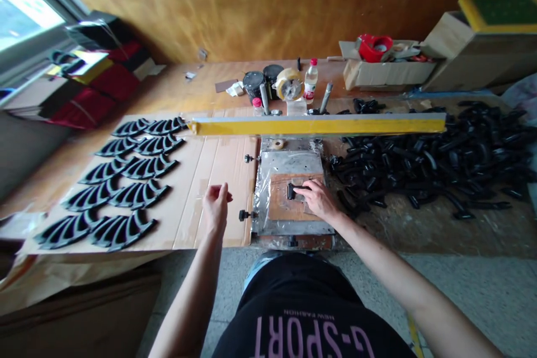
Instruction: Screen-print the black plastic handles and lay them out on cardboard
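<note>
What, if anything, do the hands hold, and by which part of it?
The right hand pinches a black, seemingly plastic, hammer-shaped piece by its thin stem; the left hand holds nothing visible.

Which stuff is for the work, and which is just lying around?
Probably for the work:
- black piece in the right hand
- brown board under it
- heap of black pieces
- yellow bar

Probably just lying around:
- tall bottle
- open box at the back

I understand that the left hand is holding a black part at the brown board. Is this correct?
Not the left hand: the head view shows that the right hand is holding the black part at the brown board.
</note>
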The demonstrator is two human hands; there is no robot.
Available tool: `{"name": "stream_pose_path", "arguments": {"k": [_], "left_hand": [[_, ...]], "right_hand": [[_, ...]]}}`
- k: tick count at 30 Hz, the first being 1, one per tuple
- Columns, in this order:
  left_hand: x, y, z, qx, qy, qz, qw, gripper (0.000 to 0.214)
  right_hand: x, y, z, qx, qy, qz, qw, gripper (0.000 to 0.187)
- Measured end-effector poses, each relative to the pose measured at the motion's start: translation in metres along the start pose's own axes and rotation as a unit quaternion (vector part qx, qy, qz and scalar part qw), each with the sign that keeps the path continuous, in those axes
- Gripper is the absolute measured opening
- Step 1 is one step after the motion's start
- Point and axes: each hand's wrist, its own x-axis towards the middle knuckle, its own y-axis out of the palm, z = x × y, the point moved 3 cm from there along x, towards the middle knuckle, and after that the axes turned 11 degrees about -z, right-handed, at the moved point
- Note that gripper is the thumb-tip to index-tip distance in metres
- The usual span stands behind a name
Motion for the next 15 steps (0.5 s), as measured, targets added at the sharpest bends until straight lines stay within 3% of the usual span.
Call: {"name": "stream_pose_path", "arguments": {"k": [4,8,10,12,15], "left_hand": [[0.001,0.04,-0.085,-0.108,0.084,0.031,0.99,0.029],[0.0,0.07,-0.155,-0.195,0.128,0.075,0.97,0.033],[-0.005,0.078,-0.168,-0.189,0.122,0.104,0.969,0.042],[-0.013,0.075,-0.166,-0.177,0.119,0.11,0.971,0.047],[-0.031,0.055,-0.14,-0.157,0.069,0.14,0.975,0.05]], "right_hand": [[0.009,-0.003,0.008,-0.077,-0.032,0.032,0.996,0.031],[0.019,0.012,0.028,-0.061,-0.101,0.079,0.99,0.052],[0.013,0.022,0.034,-0.042,-0.127,0.118,0.984,0.056],[0.003,0.02,0.03,0.0,-0.116,0.135,0.984,0.048],[-0.006,-0.015,-0.003,0.029,0.035,0.043,0.998,0.033]]}}
